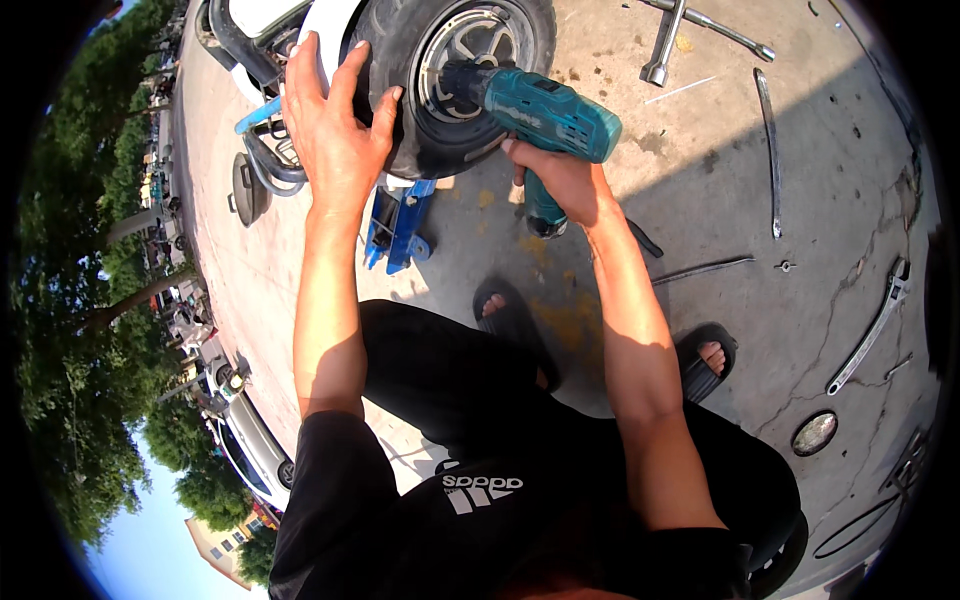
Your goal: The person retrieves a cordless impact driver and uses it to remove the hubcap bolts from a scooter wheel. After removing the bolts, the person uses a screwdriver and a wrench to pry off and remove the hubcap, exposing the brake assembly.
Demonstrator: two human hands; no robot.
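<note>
Right grip [565, 180] closes around handle of teal power wrench [550, 112]; tool's nose up-left of grip, at wheel's [480, 35] middle. Left grip [335, 135] open, fingers spread beside wheel; cannot tell if touching. Blue jack [408, 222] below-right of left grip. Cross-shaped lug wrench [667, 45] up-right of right grip, adjustable wrench [870, 335] down-right, both on concrete ground [715, 215].

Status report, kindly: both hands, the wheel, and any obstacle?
Right hand grips teal power tool, nose at the wheel. Left hand spread open beside wheel; contact unclear. No obstacle visible between tool and wheel.
</note>
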